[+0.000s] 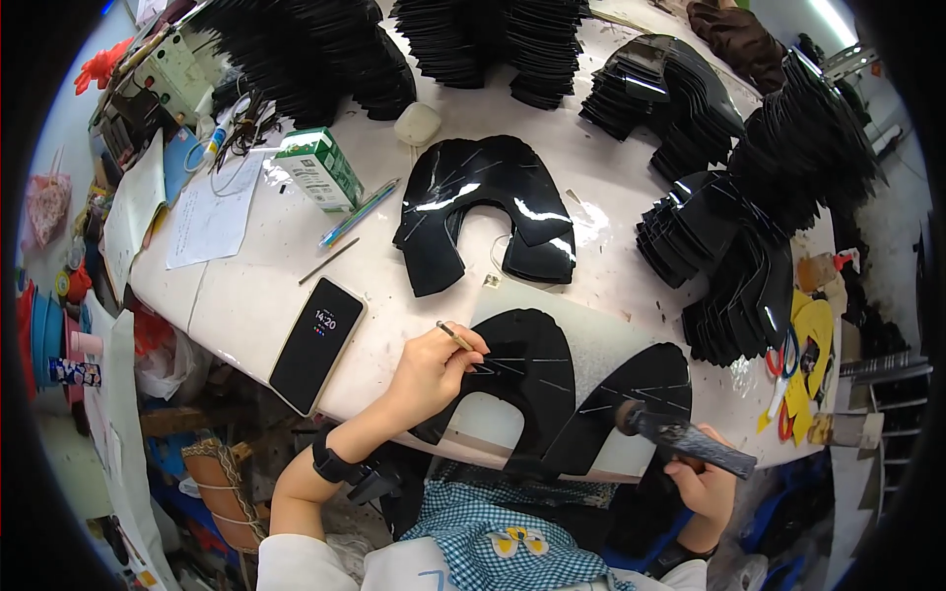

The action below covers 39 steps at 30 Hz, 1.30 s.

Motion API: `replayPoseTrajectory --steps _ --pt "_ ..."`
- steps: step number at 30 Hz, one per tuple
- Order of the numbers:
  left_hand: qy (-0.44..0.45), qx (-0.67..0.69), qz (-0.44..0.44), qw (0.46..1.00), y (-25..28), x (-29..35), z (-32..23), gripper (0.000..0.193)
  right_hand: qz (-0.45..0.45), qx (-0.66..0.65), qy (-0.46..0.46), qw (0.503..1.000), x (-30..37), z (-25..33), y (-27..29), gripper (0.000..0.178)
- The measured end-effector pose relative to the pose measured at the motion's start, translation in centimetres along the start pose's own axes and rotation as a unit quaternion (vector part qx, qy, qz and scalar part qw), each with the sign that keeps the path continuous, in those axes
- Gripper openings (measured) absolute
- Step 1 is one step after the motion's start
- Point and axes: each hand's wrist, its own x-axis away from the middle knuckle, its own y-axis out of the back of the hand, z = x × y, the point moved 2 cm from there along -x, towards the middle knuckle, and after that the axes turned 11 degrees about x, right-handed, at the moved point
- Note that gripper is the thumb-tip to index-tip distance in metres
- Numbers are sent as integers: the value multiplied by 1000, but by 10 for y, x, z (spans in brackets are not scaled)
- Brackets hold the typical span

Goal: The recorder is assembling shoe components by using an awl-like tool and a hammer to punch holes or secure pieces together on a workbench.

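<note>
White worktable (296, 286): left hand (434, 366) pinches a thin pen (455, 337) over a black cutout (522, 379); right hand (705, 483) grips, apparently, a hammer (680, 435).

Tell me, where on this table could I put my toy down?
Bare tabletop lies between the paper sheet and the phone, and more between the green carton and the glossy black horseshoe piece. The far edge and right side are crowded with stacks of black cut pieces.

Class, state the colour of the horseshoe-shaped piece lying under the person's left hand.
Black, with thin pale lines marked on it: the horseshoe-shaped leather-like piece under the left hand; head view shows it.
</note>
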Motion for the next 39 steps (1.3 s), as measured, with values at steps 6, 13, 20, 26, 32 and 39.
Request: replayPoseTrajectory --steps 6,13,20,26,32,39 --pt "-13 -22 -7 1000 2 0 -2 12 109 28 118 987 -38 55 -14 28" --pt "-78 -93 -14 993 -9 3 -9 15 227 82 185 953 -54 70 -24 31" --pt "-134 -187 27 973 -17 6 -14 17 220 -384 177 879 -68 87 -3 17" --pt "-139 -245 31 959 -18 9 -11 22 188 119 258 940 -90 120 -19 30" --pt "42 51 -74 995 -1 3 -1 9 140 25 192 971 -66 92 -9 27" --pt "-14 -3 -7 1000 -10 4 -4 8 163 56 185 968 -49 72 -16 27"
